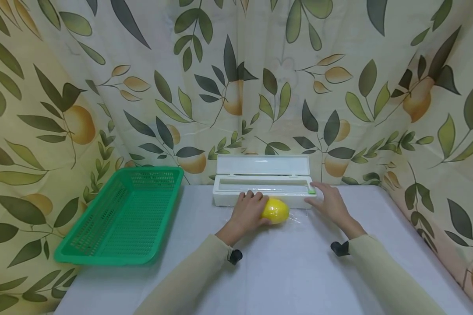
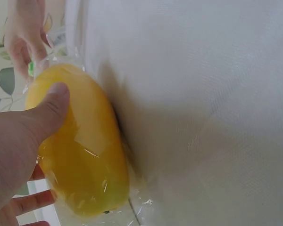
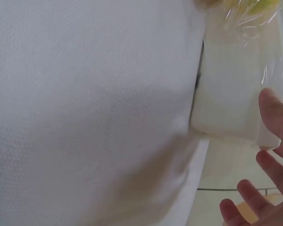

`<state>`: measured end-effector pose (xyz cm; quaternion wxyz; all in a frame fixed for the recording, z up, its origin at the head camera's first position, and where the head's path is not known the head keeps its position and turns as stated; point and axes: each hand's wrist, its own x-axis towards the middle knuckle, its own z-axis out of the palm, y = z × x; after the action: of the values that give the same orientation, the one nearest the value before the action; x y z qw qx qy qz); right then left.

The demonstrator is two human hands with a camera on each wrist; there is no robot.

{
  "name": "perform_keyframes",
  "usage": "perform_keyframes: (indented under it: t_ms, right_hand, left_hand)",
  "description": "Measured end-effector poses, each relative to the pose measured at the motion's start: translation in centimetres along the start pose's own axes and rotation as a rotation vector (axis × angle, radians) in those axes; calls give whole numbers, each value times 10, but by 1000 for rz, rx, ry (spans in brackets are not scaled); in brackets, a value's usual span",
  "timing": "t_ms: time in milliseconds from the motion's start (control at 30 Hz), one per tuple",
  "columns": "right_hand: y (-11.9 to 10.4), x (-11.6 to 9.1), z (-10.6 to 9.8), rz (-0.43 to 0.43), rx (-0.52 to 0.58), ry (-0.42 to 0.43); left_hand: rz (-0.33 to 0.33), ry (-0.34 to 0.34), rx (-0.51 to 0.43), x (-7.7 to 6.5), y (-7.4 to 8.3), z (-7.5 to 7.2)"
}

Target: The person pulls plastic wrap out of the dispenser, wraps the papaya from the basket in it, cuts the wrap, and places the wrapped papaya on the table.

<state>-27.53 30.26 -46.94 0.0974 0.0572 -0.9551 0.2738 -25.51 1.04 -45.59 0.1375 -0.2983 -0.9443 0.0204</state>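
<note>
A yellow mango [image 1: 276, 211] wrapped in clear cling film lies in front of a white cling film dispenser [image 1: 228, 200], whose lid stands raised. My left hand [image 1: 249, 213] grips the mango from the left; in the left wrist view its thumb lies across the mango [image 2: 85, 155]. My right hand [image 1: 333, 204] holds the dispenser's right end, thumb on the front and index finger near the green slider [image 1: 312, 191]. In the right wrist view, the other fingers [image 3: 254, 197] spread past the dispenser's end. Creased film [image 3: 240, 21] joins the mango and dispenser.
A green plastic basket [image 1: 169, 210] stands on the left of the table, covered by a white cloth [image 1: 284, 271]. A leaf-and-fruit patterned curtain [image 1: 260, 87] hangs right behind the dispenser and along both sides.
</note>
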Motion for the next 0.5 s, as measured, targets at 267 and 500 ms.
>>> perform_keyframes:
  t_ms: [267,500]
  right_hand:
    - [2,1,1,5,12,-14]
    - [1,0,0,29,26,-26]
  left_hand:
    - [2,-31,-8,-1,0,-4]
    - [12,-26,-18,1,-1,-3]
